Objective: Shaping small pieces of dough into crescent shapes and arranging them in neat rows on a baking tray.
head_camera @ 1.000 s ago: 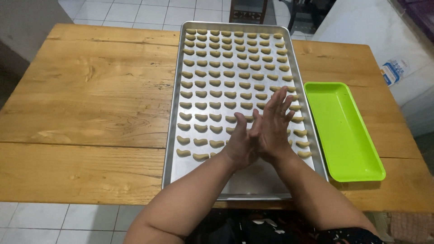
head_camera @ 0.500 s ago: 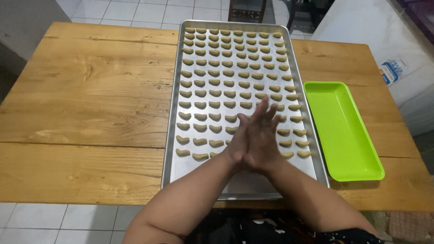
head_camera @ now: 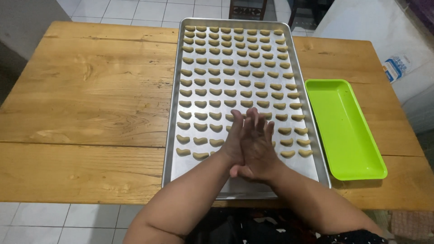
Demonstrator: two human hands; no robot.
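My left hand (head_camera: pixel 234 138) and my right hand (head_camera: pixel 261 151) are pressed flat against each other, palm to palm with fingers straight, above the near end of a long metal baking tray (head_camera: pixel 173 118). Whatever lies between the palms is hidden. Rows of small pale crescent-shaped dough pieces (head_camera: pixel 230 68) fill the tray from its far end down to my hands. The nearest strip of the tray (head_camera: pixel 253 186) is bare metal. The closest crescents (head_camera: pixel 200 155) lie just left of my left wrist.
The tray lies lengthwise on a wooden table (head_camera: pixel 90 90). A shallow bright green plastic tray (head_camera: pixel 343 131) with nothing in it sits to the right of the metal one. White tiled floor (head_camera: pixel 68 221) shows past the table's near edge.
My palms have slid over each other: the right hand, which reached further forward and right a second ago, has drawn back level with the left.
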